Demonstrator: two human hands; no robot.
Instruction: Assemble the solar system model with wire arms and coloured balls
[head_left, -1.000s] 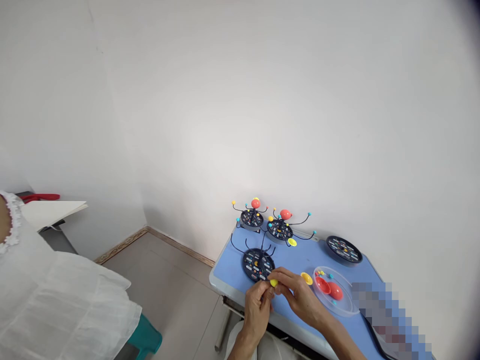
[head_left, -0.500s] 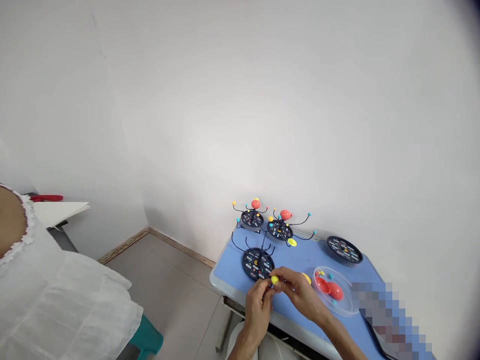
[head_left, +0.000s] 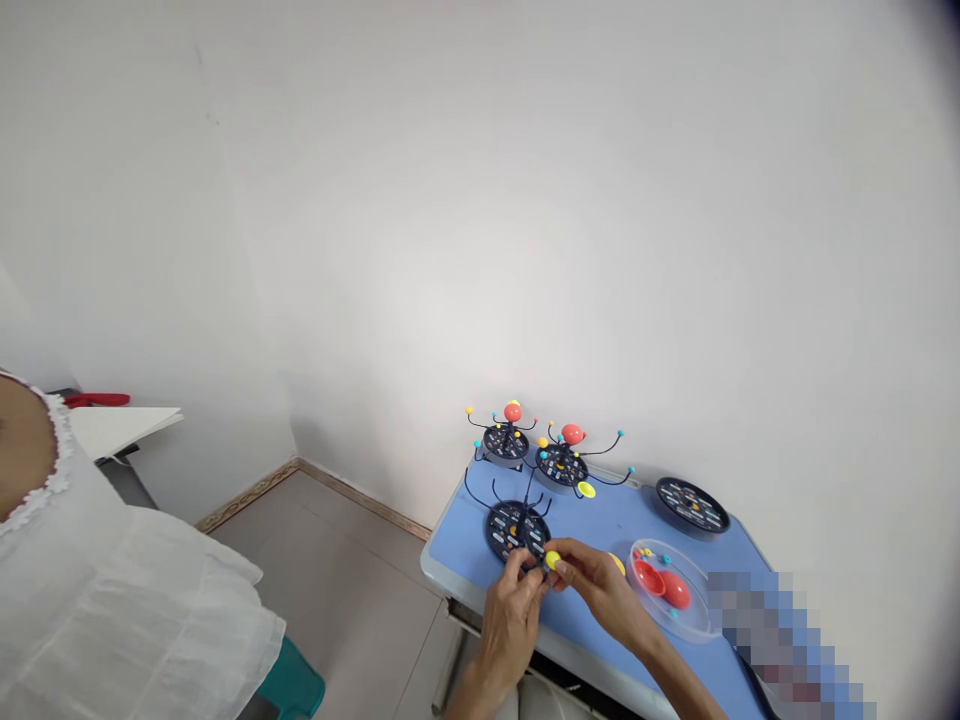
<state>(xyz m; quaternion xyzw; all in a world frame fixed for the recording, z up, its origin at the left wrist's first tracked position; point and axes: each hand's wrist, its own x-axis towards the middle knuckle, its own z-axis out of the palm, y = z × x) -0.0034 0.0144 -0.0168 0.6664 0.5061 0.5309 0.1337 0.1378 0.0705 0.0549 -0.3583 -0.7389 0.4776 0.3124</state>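
A small yellow ball (head_left: 553, 560) is pinched between the thumb and fingers of my right hand (head_left: 600, 588). Close beside it, my left hand (head_left: 512, 608) has its fingers closed at the near edge of a round black base (head_left: 517, 530); whatever they grip is hidden. This base has a printed top and several curved black wire arms with bare ends. Behind it stand two planet models: one with a red ball (head_left: 512, 412) on the left, another with a red ball (head_left: 573, 434) to its right. Both carry small coloured balls on wires.
A clear plastic bowl (head_left: 701, 628) on the blue table (head_left: 600, 520) holds red half-shells and small beads. Part of a yellow piece (head_left: 618, 564) shows behind my right hand. Another black disc (head_left: 691, 505) lies near the wall. A person in a white top (head_left: 135, 600) is at left.
My left fingers have shifted slightly at the base's edge, away from the yellow ball. My right hand still holds the ball in almost the same place. The view has tilted a little.
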